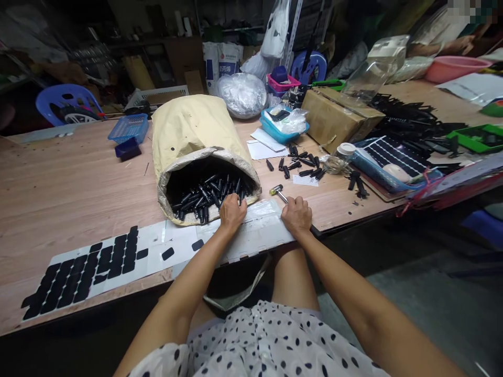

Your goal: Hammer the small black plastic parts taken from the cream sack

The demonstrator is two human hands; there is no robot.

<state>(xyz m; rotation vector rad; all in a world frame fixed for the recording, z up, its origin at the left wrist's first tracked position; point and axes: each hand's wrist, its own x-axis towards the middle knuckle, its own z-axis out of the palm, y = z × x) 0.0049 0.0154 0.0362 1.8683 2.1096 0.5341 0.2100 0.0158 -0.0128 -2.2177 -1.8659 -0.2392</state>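
A tan sack [192, 133] lies on its side on the wooden table [70, 188], its mouth facing me and full of black plastic parts [208, 196]. My left hand [232, 212] is at the sack's mouth with fingers curled among the black parts; what it grips is hidden. My right hand [297, 215] is closed round the handle of a small hammer [278, 192] with a yellow head, resting on a clear plastic sheet [255, 230] at the table's front edge.
A white sheet of black stickers [90, 267] lies at the front left. Loose black parts [301, 162], papers, blue trays [129, 128], a cardboard box [338, 115], a solar panel [389, 154] and green tray [477, 137] crowd the right. Another person's arm shows far right.
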